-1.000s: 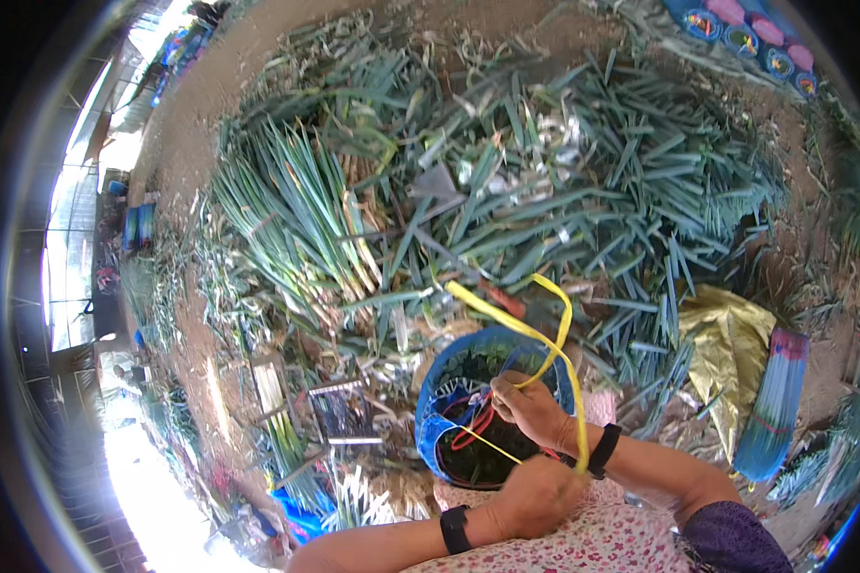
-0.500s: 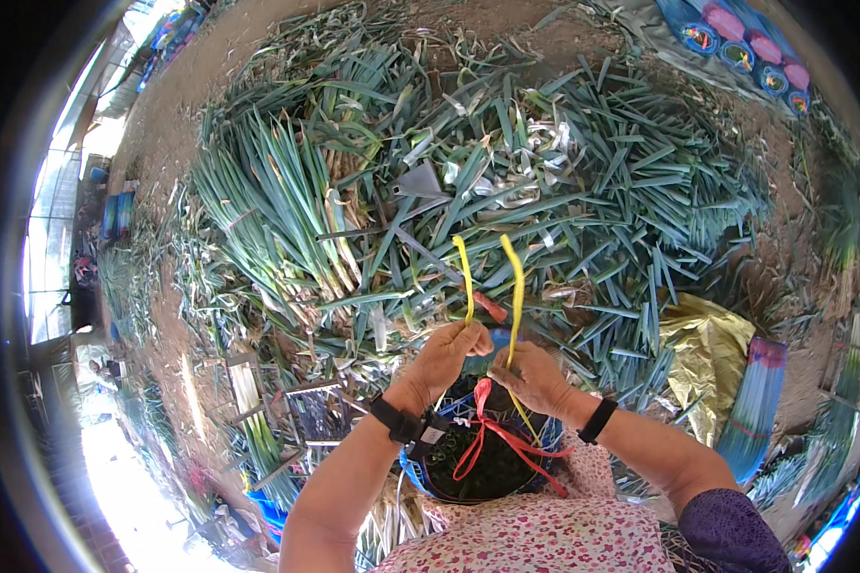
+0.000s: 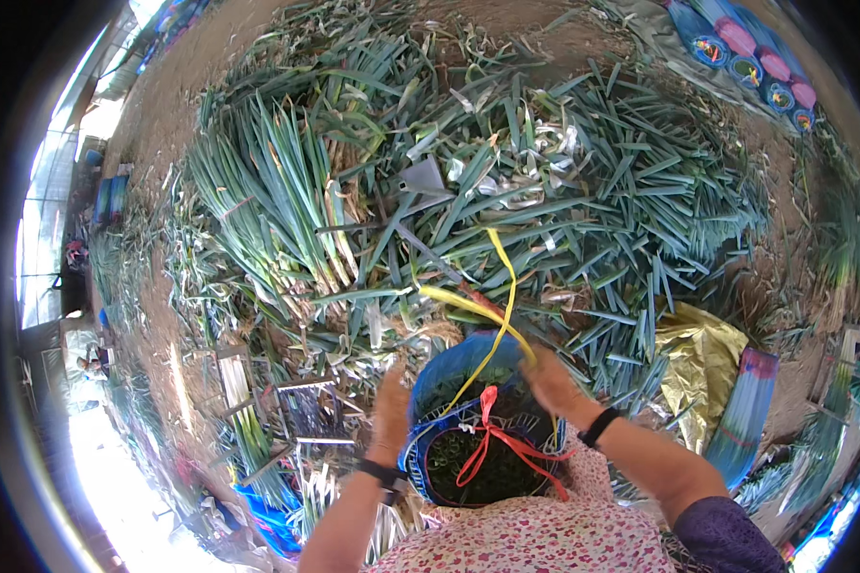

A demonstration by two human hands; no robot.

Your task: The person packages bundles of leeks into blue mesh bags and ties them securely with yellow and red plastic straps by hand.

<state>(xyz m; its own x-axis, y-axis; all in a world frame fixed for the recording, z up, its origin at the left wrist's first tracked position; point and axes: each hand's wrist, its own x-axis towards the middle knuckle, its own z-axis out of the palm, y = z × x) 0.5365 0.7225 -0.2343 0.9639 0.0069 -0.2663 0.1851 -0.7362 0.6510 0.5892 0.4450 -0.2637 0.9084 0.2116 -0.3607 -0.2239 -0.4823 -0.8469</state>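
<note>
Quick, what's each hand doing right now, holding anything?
Left hand: blurred, beside the blue container; open or closed, can't tell.
Right hand: at the yellow strap; grip unclear.

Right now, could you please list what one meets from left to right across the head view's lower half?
Green-and-white stalks, left hand, blue container, right hand, gold sheet, blue wrapped bundle.

Black wristbands [image 3: 597, 427] accompany a purple sleeve [image 3: 726, 533] and pink-flowered clothing [image 3: 526, 540].

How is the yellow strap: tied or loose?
Loose: the yellow strap crosses itself beside the right hand, ends free, no visible knot.
</note>
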